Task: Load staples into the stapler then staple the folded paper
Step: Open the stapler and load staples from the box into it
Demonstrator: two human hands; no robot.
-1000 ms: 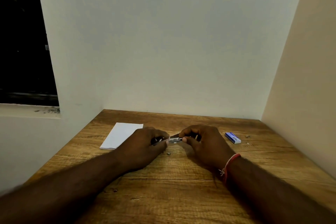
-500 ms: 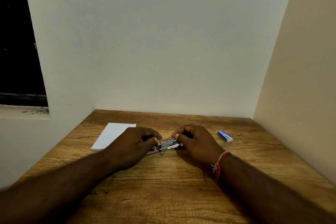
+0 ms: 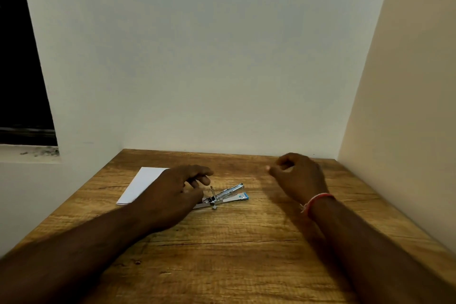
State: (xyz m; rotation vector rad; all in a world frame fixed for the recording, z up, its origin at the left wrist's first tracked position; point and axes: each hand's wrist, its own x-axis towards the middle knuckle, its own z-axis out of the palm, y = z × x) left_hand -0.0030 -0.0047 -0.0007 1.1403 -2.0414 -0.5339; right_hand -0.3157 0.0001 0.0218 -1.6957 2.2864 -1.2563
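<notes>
1. Your left hand (image 3: 172, 195): its fingers (image 3: 199, 170) lie loose and nearly straight, hovering over the hinge end of the stapler (image 3: 228, 192); the palm covers that end; no clenched grip shows.
2. Your right hand (image 3: 299, 175): raised well to the right of the stapler, fingers curled, thumb tip against forefinger; I cannot tell whether anything is pinched there, as a staple strip would be too small to see.
3. The stapler lies on the table (image 3: 246, 254), splayed open, its metal arm lifted off the blue-tipped base; judged not yet loaded.
4. A small loose metal piece (image 3: 214, 207) sits touching the stapler's near side; its identity is unclear.
5. The folded paper (image 3: 145, 182) lies flat just left of the stapler, partly under your left hand; unstapled.
6. Risks, as judged: with no firm hold, the open stapler may skid or swing shut when a strip is pushed in; the loose piece could be swept away by your left wrist; a strip set crooked may jam.
7. Room: bare wood lies right of and nearer than the stapler; the back wall (image 3: 222, 57) stands close beyond it; the side wall (image 3: 407, 106) bounds the far right; the left table edge lies just past the paper.
</notes>
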